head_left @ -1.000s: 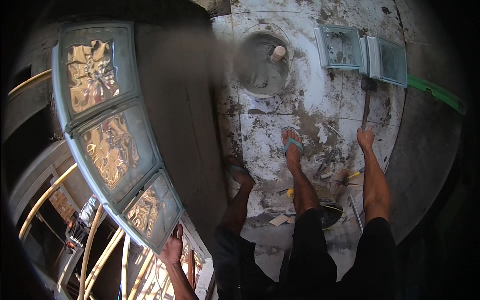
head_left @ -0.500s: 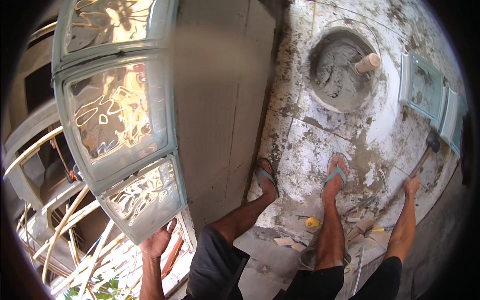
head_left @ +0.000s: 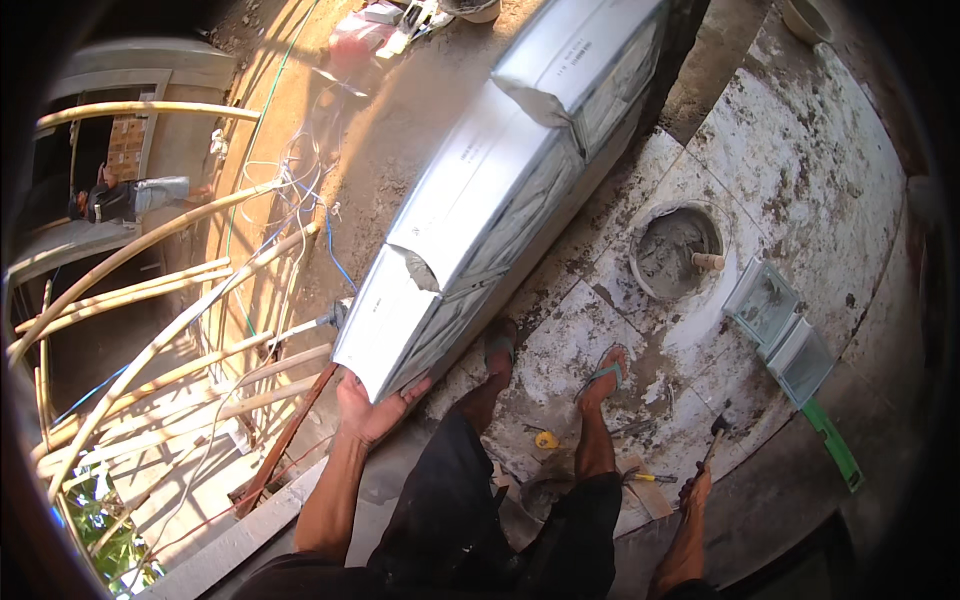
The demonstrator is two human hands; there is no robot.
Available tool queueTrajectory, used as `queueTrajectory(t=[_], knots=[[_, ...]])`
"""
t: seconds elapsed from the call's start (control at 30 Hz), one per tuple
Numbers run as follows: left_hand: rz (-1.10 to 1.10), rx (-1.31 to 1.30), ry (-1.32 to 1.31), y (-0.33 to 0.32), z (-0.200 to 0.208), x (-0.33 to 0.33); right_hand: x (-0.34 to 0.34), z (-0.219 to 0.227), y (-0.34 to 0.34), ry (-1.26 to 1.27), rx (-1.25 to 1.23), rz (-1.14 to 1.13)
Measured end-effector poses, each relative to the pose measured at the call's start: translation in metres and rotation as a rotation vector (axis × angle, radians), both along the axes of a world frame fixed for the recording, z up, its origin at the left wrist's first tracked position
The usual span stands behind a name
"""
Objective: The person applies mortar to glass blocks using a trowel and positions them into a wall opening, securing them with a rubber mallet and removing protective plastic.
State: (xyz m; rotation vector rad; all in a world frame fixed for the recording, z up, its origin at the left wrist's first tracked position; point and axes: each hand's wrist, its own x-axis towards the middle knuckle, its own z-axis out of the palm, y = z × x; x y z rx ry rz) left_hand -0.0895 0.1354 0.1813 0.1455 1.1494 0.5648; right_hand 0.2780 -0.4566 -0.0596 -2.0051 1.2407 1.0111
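Note:
A row of glass blocks (head_left: pixel 455 205) with mortar between them stands on top of a low wall, its top faces toward me. My left hand (head_left: pixel 372 408) cups the near end block (head_left: pixel 385 325), the thumb on one side and the fingers on the other. Down at the right, my right hand (head_left: pixel 697 488) is closed round the handle of a black-headed mallet (head_left: pixel 720 426), held low over the floor. Two loose glass blocks, one (head_left: pixel 765 300) behind the other (head_left: pixel 800 360), rest on the floor beyond the mallet.
A bucket (head_left: pixel 722 228) of grey mortar with a wooden-handled tool (head_left: pixel 708 261) stands on the stained floor (head_left: pixel 790 160). A green level (head_left: pixel 832 445), a yellow tape measure (head_left: pixel 545 440) and a yellow-handled tool (head_left: pixel 645 477) lie nearby. Bamboo poles (head_left: pixel 180 300) and another person (head_left: pixel 110 200) are at left.
My view has swung toward the left and over the wall, now showing the blocks' tops. The left hand stays at the end block; the right hand still holds the mallet, now closer in.

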Motion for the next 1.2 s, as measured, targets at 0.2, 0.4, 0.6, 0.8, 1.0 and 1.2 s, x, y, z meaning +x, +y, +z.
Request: queueTrajectory(t=[0.2, 0.4, 0.6, 0.8, 1.0, 1.2], knots=[[0.056, -0.117, -0.105, 0.000, -0.005, -0.015, -0.057, 0.200, 0.007, -0.134, 0.347, 0.075], [0.042, -0.186, -0.208, -0.032, -0.050, -0.027, -0.034, 0.361, 0.079, -0.183, 0.017, 0.623], [0.026, -0.255, -0.197, -0.019, -0.035, -0.027, -0.060, 0.435, 0.227, -0.562, 0.234, 1.690], [0.011, -0.254, -0.205, -0.012, -0.032, -0.022, -0.072, 0.444, 0.311, -0.168, -0.073, 1.566], [0.096, -0.299, -0.149, -0.017, -0.026, -0.014, -0.055, 0.447, 0.364, 0.018, -0.120, 1.542], [0.233, -0.262, -0.104, -0.023, -0.027, 0.004, 0.040, 0.438, 0.367, 0.017, 0.132, 1.763]])
